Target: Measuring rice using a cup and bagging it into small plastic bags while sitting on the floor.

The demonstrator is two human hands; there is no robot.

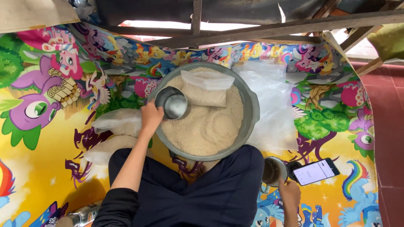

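I am gripping a steel cup (171, 103) in my closed left hand (151, 117) over the rice basin (252, 110), my right hand (289, 191) closing around a glass (274, 170) beside the phone (314, 171); tipping risks spilling grains onto the mat (50, 159).

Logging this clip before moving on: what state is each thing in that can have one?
Basin: nearly full of rice.
Metal cup: empty, tilted, gripped by left hand.
Bag in basin: part-filled, open.
Bags on mat: filled, lying flat.
Second cup: upright, at right hand.
Phone: screen lit.
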